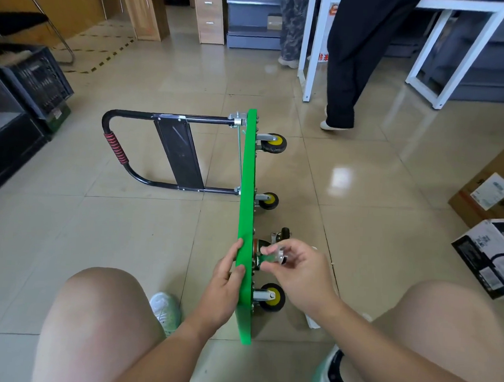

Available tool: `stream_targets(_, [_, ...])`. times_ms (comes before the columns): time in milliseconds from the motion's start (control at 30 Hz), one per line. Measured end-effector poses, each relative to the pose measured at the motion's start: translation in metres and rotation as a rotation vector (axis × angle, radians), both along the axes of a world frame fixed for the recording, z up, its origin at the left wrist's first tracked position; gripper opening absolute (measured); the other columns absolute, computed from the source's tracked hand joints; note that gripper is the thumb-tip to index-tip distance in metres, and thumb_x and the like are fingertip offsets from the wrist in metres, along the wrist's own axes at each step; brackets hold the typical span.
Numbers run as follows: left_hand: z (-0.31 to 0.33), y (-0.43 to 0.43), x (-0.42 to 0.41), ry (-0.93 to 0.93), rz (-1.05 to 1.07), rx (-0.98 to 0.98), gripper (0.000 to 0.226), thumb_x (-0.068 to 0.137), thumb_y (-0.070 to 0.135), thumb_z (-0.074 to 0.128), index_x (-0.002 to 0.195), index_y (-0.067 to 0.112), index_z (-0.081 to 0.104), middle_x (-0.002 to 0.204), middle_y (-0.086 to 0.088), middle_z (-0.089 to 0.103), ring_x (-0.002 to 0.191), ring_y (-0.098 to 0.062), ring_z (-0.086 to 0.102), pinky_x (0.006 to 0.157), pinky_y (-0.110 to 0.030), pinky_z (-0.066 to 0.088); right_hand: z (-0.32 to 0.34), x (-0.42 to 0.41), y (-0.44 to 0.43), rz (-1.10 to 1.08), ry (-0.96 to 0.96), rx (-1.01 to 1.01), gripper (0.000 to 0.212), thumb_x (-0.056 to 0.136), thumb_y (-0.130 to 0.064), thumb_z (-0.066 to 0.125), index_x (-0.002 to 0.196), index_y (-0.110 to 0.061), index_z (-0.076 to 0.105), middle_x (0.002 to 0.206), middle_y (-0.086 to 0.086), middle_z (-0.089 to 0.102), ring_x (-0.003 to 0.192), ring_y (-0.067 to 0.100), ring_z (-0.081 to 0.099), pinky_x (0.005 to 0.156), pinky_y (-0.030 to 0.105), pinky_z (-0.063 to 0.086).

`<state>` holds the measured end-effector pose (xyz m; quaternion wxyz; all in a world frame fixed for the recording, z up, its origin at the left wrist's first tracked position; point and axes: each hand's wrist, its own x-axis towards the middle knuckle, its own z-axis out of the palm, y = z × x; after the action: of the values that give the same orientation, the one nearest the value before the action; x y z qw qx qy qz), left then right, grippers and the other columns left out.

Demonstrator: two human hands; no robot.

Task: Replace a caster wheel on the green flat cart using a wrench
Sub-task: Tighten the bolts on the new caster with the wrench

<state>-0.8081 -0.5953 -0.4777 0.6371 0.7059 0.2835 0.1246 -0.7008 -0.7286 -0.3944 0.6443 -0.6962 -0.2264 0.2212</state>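
Two closed boxes (487, 187), left hand (224, 286) gripping green cart (248, 190), right hand (301, 273) pinching small metal part (277, 256)

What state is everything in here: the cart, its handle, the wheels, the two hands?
green cart: tipped up on its long edge, wheels facing right.
handle: unfolded, sticking out left.
far caster: mounted.
middle caster: mounted.
near caster: mounted.
left hand: grips the cart's upper edge.
right hand: pinches a shiny part, too blurred to name.
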Motion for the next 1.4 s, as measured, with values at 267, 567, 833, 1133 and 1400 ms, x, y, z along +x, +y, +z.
stream_targets(267, [0.003, -0.001, -0.003, 0.007, 0.004, 0.006, 0.048, 0.112, 0.034, 0.04, 0.141, 0.072, 0.036, 0.159, 0.012, 0.042, 0.146, 0.0, 0.038, 0.127, -0.037, 0.028, -0.027, -0.022, 0.003, 0.097, -0.017, 0.014, 0.05, 0.08, 0.014, 0.069, 0.077, -0.035, 0.074, 0.098, 0.004, 0.078, 0.098, 0.023, 0.074, 0.089, 0.048, 0.059])
stream_targets(567, [0.001, 0.001, -0.002, 0.009, -0.017, 0.012, 0.051, 0.111, 0.03, 0.04, 0.142, 0.071, 0.036, 0.153, 0.008, 0.045, 0.127, 0.01, 0.051, 0.109, -0.019, 0.042, -0.049, -0.037, -0.008, 0.096, -0.328, -0.05, 0.032, 0.076, -0.006, 0.06, 0.085, -0.037, 0.066, 0.105, -0.016, 0.074, 0.108, 0.01, 0.071, 0.084, 0.043, 0.061])
stream_targets(833, [0.002, 0.001, -0.002, 0.013, -0.002, -0.001, 0.048, 0.102, 0.044, 0.041, 0.138, 0.076, 0.037, 0.156, 0.01, 0.045, 0.139, 0.001, 0.046, 0.123, -0.036, 0.034, -0.044, -0.029, -0.003, 0.009, -0.194, 0.006, 0.055, 0.081, 0.018, 0.068, 0.089, -0.037, 0.07, 0.104, -0.003, 0.076, 0.101, 0.018, 0.074, 0.084, 0.044, 0.062])
stream_targets(1133, [-0.002, 0.003, 0.0, 0.024, -0.005, -0.033, 0.049, 0.098, 0.052, 0.043, 0.143, 0.072, 0.036, 0.156, 0.009, 0.044, 0.135, -0.008, 0.054, 0.118, -0.045, 0.042, -0.014, -0.01, 0.015, -0.031, -0.03, 0.008, 0.031, 0.08, 0.008, 0.076, 0.084, -0.022, 0.068, 0.091, -0.006, 0.077, 0.092, 0.011, 0.074, 0.092, 0.036, 0.058])
stream_targets(1400, [-0.002, 0.002, 0.001, 0.022, -0.007, -0.017, 0.051, 0.095, 0.053, 0.042, 0.14, 0.075, 0.035, 0.151, 0.005, 0.048, 0.126, -0.013, 0.06, 0.112, -0.047, 0.047, -0.012, -0.005, 0.014, -0.064, -0.013, 0.063, 0.025, 0.08, 0.011, 0.075, 0.087, -0.012, 0.069, 0.091, 0.0, 0.077, 0.09, 0.016, 0.074, 0.089, 0.037, 0.06])
